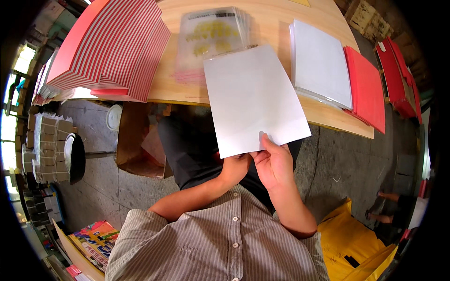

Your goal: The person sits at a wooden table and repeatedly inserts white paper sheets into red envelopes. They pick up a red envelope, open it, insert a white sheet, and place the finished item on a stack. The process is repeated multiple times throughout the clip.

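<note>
A white paper sheet [255, 103] is tilted over my lap, its far end above the table edge. My right hand [275, 166] pinches its near edge, with the thumb on top and the other fingers underneath. My left hand [236, 169] is at the same edge, further left; its fingers are mostly hidden below the paper, so its grip cannot be made out. Just beyond the sheet lies a stack of clear plastic sleeves [208, 35] with yellow print. To the right are a pile of white sheets [321, 63] and red folders or covers [365, 86].
A tall stack of red-and-white layered booklets [112, 47] stands at the table's left. Below it is an open cardboard box [131, 136], with a round-seated stool [76, 158] further left. A yellow bag [349, 234] lies at lower right. More red stacks [396, 79] stand beyond the wooden table [272, 21].
</note>
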`<action>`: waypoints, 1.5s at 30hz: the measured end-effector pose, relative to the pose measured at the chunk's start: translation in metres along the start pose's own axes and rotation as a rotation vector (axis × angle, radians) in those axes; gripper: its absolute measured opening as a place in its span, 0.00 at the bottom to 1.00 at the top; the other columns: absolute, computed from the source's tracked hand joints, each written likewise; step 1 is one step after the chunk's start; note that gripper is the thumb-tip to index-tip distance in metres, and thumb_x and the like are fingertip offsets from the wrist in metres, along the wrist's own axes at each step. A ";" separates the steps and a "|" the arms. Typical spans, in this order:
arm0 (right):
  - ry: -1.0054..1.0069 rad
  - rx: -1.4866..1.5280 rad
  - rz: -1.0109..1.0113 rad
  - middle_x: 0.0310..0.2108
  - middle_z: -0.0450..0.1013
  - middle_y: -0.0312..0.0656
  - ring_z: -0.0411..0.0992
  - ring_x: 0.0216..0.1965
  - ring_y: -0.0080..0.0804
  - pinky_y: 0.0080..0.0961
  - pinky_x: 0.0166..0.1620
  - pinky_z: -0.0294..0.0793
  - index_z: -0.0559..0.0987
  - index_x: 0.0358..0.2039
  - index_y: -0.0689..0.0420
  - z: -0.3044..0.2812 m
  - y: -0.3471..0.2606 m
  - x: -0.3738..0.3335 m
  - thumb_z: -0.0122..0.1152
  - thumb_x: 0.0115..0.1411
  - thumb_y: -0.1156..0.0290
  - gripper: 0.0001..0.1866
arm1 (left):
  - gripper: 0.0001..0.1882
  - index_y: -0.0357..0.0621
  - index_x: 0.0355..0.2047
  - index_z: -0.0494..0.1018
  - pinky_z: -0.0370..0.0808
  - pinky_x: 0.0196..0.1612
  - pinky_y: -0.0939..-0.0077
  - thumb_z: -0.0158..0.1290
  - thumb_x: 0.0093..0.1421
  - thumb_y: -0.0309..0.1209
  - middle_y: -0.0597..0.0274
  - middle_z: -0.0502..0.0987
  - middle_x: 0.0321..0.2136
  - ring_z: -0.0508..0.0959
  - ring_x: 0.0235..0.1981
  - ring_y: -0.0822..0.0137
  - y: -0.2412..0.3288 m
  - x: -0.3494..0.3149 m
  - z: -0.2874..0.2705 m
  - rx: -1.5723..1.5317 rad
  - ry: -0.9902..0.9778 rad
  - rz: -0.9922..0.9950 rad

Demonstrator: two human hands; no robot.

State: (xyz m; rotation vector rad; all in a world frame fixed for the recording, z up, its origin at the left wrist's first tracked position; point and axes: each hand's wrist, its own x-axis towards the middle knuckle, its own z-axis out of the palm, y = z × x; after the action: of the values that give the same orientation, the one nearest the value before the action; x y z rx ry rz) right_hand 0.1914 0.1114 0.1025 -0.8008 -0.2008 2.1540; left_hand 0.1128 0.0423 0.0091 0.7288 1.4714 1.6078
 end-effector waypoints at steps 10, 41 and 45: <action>0.048 0.050 -0.051 0.57 0.65 0.44 0.68 0.58 0.38 0.42 0.59 0.74 0.64 0.60 0.59 0.039 0.013 0.058 0.44 0.67 0.84 0.21 | 0.10 0.28 0.45 0.73 0.75 0.40 0.80 0.50 0.65 0.21 0.59 0.79 0.39 0.77 0.38 0.73 0.034 0.023 -0.009 -0.150 -0.068 -0.191; -0.042 0.003 0.074 0.54 0.71 0.53 0.71 0.55 0.43 0.39 0.59 0.71 0.68 0.57 0.68 -0.029 0.006 0.041 0.50 0.66 0.76 0.19 | 0.18 0.32 0.48 0.72 0.79 0.45 0.67 0.48 0.70 0.37 0.48 0.80 0.41 0.82 0.41 0.60 0.019 0.062 -0.046 -0.401 0.088 -0.349; 0.170 -0.199 -0.050 0.44 0.76 0.45 0.74 0.42 0.33 0.29 0.45 0.73 0.74 0.48 0.61 -0.088 -0.006 0.052 0.55 0.66 0.68 0.14 | 0.19 0.35 0.51 0.70 0.80 0.43 0.67 0.49 0.69 0.39 0.44 0.80 0.42 0.83 0.40 0.57 0.013 0.053 -0.051 -0.420 0.240 -0.284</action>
State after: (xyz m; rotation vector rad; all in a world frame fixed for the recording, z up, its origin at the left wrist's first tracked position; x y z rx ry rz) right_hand 0.2245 0.1433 0.0111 -1.0764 -0.3466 2.0284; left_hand 0.0405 0.0623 0.0083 0.0869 1.2676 1.7409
